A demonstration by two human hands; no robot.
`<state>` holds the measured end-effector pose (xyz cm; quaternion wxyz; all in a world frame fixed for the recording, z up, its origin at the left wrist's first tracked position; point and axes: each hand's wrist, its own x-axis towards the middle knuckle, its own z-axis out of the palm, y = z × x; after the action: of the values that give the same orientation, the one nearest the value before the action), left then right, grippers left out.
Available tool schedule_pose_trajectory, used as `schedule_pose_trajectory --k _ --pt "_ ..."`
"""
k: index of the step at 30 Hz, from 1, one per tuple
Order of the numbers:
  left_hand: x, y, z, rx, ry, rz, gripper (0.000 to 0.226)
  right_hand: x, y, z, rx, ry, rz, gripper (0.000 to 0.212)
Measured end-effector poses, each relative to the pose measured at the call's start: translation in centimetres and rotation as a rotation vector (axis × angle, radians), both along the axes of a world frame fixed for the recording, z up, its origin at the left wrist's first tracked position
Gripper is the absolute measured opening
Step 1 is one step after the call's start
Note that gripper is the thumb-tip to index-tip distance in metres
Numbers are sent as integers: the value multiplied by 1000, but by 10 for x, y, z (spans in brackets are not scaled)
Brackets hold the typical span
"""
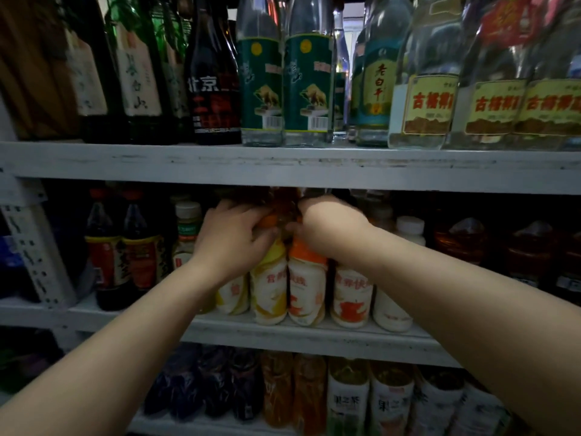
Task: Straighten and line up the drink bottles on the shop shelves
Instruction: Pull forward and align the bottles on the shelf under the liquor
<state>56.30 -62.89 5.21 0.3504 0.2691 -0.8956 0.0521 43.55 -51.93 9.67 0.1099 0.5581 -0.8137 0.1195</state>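
On the middle shelf (283,336) stands a row of white drink bottles. My left hand (232,237) curls its fingers and thumb round the top of the yellow-labelled bottle (268,291). My right hand (327,221) grips the top of the orange-labelled bottle (306,287) beside it. The two hands nearly touch. A dark brown bottle (284,201) shows just behind and between them, blurred. Another white bottle with a red label (352,297) stands to the right, partly behind my right forearm.
Dark sauce bottles (125,256) stand left of my hands, and amber oil jugs (462,243) to the right. The upper shelf (283,165) holds tall glass liquor bottles (308,86). The lower shelf holds tea and juice bottles (345,401). A shelf upright (34,247) is at the left.
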Motion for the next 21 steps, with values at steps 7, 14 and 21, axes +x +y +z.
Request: schedule_pose_trajectory --k 7,14,21 --pt "0 1 -1 175 139 -35 45 -3 8 9 46 7 65 38" --pt "-6 2 1 226 181 -102 41 -10 12 11 56 -5 111 35" --pt "-7 0 9 276 85 -168 38 -12 9 4 -50 5 61 38"
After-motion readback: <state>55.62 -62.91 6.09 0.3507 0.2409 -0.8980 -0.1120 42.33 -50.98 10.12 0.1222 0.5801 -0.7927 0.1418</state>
